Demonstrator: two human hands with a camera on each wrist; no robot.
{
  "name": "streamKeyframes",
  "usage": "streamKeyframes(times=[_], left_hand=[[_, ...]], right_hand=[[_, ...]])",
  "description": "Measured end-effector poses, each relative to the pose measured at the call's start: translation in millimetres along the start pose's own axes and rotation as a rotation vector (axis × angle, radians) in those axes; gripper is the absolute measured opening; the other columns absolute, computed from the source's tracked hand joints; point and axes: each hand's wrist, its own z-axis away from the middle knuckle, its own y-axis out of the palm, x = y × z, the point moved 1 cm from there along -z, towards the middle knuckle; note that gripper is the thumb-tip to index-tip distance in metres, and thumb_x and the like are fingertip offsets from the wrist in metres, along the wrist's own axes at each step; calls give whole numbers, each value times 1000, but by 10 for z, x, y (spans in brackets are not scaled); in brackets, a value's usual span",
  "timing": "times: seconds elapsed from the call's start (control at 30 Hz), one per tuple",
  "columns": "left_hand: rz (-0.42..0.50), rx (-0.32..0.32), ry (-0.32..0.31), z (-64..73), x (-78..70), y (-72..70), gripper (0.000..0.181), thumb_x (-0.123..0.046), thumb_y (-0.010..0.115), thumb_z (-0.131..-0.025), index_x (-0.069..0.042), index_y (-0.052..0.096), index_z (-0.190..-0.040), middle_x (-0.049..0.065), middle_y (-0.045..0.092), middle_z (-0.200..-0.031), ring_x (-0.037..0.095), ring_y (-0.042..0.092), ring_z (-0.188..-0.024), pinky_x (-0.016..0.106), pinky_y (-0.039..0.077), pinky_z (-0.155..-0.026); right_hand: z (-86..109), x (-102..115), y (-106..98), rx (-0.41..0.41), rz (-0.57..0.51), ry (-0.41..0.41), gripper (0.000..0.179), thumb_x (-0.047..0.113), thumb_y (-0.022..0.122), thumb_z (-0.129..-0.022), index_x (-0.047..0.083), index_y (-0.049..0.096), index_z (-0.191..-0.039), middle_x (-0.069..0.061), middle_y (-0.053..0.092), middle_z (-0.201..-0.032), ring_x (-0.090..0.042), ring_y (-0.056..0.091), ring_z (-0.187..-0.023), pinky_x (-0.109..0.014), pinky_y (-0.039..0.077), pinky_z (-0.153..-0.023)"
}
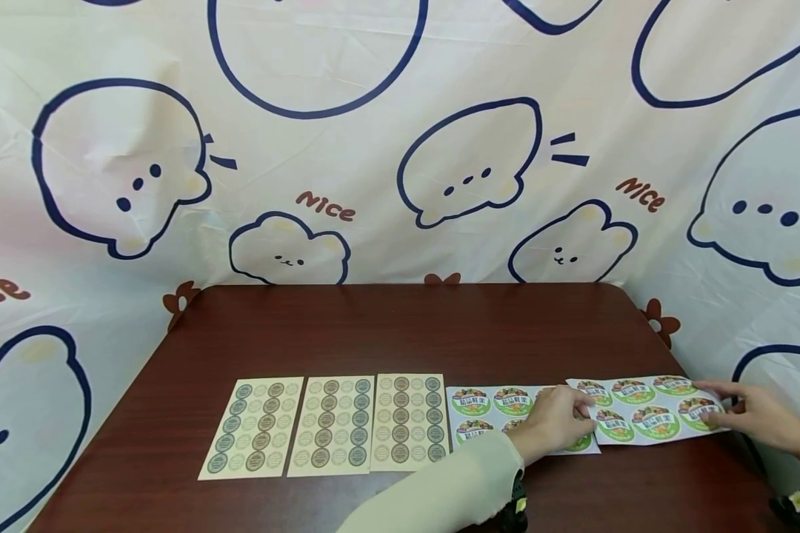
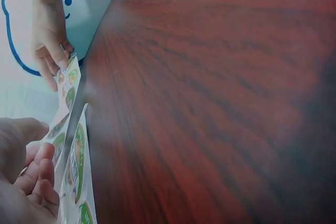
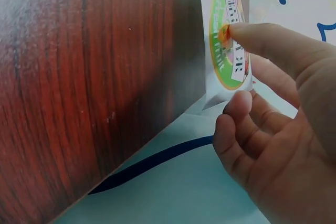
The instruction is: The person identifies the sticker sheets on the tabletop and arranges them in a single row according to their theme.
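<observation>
Both hands hold one white sheet of oval fruit stickers [image 1: 647, 437] by its two ends, at the table's right side. My left hand [image 1: 555, 423] pinches the sheet's left edge between thumb and fingers. At the opposite end my right hand [image 1: 760, 416] grips the right edge, its thumb lying over a green-rimmed sticker [image 3: 218, 51] in the right wrist view. A second sheet of the same fruit stickers [image 1: 493, 416] lies flat on the table, partly hidden under my left hand and forearm. The held sheet's left end overlaps it in the head view.
Left of these, three cream sheets of small round stickers [image 1: 250, 429] [image 1: 331, 426] [image 1: 410, 422] lie side by side on the dark brown table [image 1: 400, 326]. A white cloth with cartoon drawings [image 1: 373, 163] hangs behind and beside the table. The held sheet reaches past the table's right edge.
</observation>
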Motion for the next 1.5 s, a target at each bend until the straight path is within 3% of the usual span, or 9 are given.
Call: streamKeyframes(times=[0.23, 0.4, 0.5, 0.63, 0.9, 1.1, 1.2, 1.33, 1.5], left_hand=[[-160, -15, 6, 14, -14, 33, 24, -28, 76, -90, -30, 77, -114, -24, 62, -77, -11, 44, -65, 6, 33, -61], [-192, 22, -4, 17, -22, 44, 26, -30, 75, -90, -32, 76, -116, -25, 61, -79, -10, 43, -67, 8, 33, -61], [-206, 50, 1, 18, -27, 38, 27, -30, 74, -90, -32, 76, -118, -24, 62, -83, -8, 43, -64, 9, 33, -58], [-234, 70, 12, 22, -32, 45, 29, -31, 73, -91, -32, 74, -120, -24, 63, -86, -6, 43, -63, 10, 33, -55], [-299, 76, 89, 22, -1, 88, 32, -34, 72, -93, -29, 73, -124, -19, 71, -96, -8, 55, -76, 8, 39, -62], [-315, 62, 116, 19, 17, 103, 32, -36, 71, -93, -27, 74, -123, -18, 72, -117, -7, 63, -103, 7, 46, -80], [-340, 74, 113, 21, 14, 104, 33, -39, 70, -93, -28, 73, -124, -18, 71, -118, -5, 62, -110, 9, 46, -86], [-378, 97, 115, 25, 10, 99, 33, -41, 66, -95, -31, 72, -126, -16, 70, -118, -4, 60, -109, 11, 45, -88], [-413, 112, 143, 13, 13, 98, 26, -40, 65, -96, -30, 76, -117, -16, 71, -100, -4, 57, -93, 11, 40, -76]], right_hand=[[-16, 39, 14, 67, -5, -3, 54, 12, 73, -90, -20, 54, -129, -21, 67, -97, -4, 56, -67, -24, 46, -57], [-50, 15, 68, 68, 59, 7, 55, 19, 73, -91, -19, 55, -127, -36, 65, -104, -30, 68, -82, -35, 53, -65], [-70, 32, 100, 62, 81, 33, 61, 29, 73, -92, -20, 55, -125, -41, 63, -109, -41, 66, -89, -46, 53, -69], [-82, 78, 120, 61, 99, 55, 71, 38, 72, -93, -22, 53, -126, -42, 61, -111, -40, 62, -91, -52, 52, -74], [-55, 89, 147, 65, 138, 9, 66, 28, 76, -89, -25, 54, -122, -47, 57, -117, -56, 58, -106, -64, 49, -83], [-30, 123, 156, 69, 139, 6, 64, 26, 77, -88, -26, 55, -118, -45, 59, -111, -55, 61, -101, -63, 50, -81], [-26, 128, 153, 82, 138, 13, 65, 26, 76, -88, -26, 54, -118, -44, 61, -108, -52, 63, -97, -61, 52, -78], [-33, 128, 146, 97, 138, 32, 67, 30, 76, -89, -26, 53, -119, -43, 61, -107, -51, 63, -97, -60, 53, -77], [-39, 116, 146, 108, 146, 54, 71, 34, 75, -89, -26, 53, -121, -44, 60, -108, -51, 63, -97, -60, 52, -78]])
